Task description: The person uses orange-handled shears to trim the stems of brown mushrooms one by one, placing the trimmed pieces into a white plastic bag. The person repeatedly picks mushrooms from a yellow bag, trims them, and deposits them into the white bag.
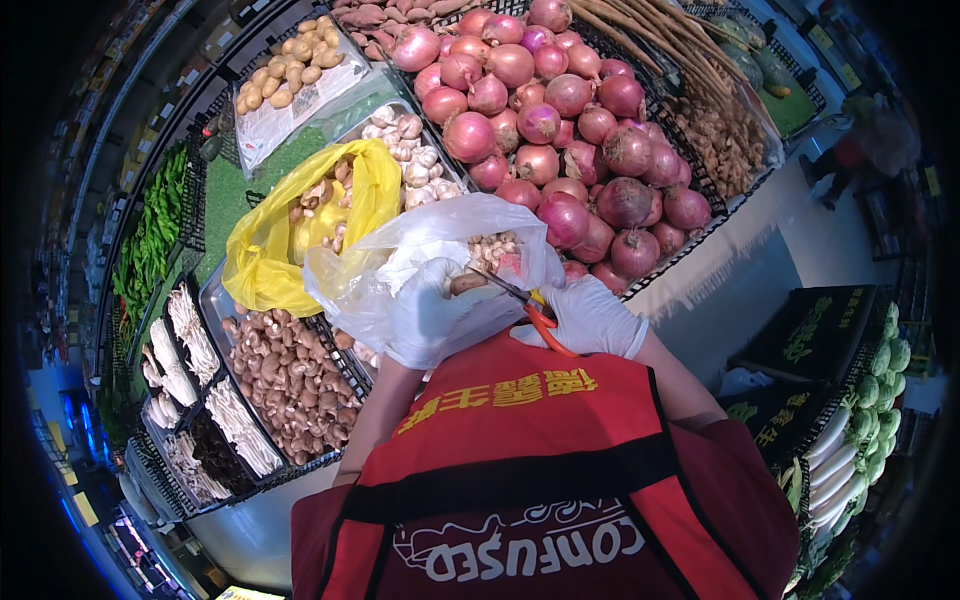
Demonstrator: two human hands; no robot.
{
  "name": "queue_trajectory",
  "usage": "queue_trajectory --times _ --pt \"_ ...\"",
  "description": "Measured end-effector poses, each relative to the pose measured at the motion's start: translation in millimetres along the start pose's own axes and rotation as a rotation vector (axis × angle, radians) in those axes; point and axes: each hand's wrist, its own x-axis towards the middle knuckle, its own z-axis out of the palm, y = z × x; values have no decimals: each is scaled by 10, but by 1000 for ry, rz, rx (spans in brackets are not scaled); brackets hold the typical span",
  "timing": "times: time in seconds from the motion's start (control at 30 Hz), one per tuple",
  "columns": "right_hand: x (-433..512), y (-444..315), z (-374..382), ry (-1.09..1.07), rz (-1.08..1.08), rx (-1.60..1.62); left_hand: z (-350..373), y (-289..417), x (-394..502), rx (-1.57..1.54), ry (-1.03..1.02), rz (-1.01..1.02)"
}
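My left hand (pixel 425 315), in a white glove, holds a brown mushroom (pixel 468 282) over an open clear plastic bag (pixel 352 277). Small pale brown pieces that look like cut mushroom stems (pixel 493 250) lie in the bag, with some white material beside them. My right hand (pixel 596 313), also gloved, grips scissors (pixel 541 324) with orange and yellow handles. The blades point left and reach the mushroom; how far they are parted is hard to tell. Behind the clear bag, to the left, an open yellow plastic bag (pixel 277 251) contains several mushrooms.
Red onions (pixel 540 124) are heaped beyond my hands, with garlic bulbs (pixel 420 161) to their left. A tray of brown mushrooms (pixel 292 382) sits at left, beside packs of enoki mushrooms (pixel 241 424). Ginger (pixel 716 139) lies at far right. A person (pixel 862 142) is in the aisle.
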Motion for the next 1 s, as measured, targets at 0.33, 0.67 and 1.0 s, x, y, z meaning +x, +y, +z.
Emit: queue_trajectory --times 0.33,0.67,1.0 --pt "-44 180 110 -236 96 -31 -43 -353 69 330 55 -205" --pt "-26 158 136 -131 285 76 -108 -290 -42 354 133 185" --pt "34 138 163 -27 245 -5 -1873 317 -902 1005 963 142"
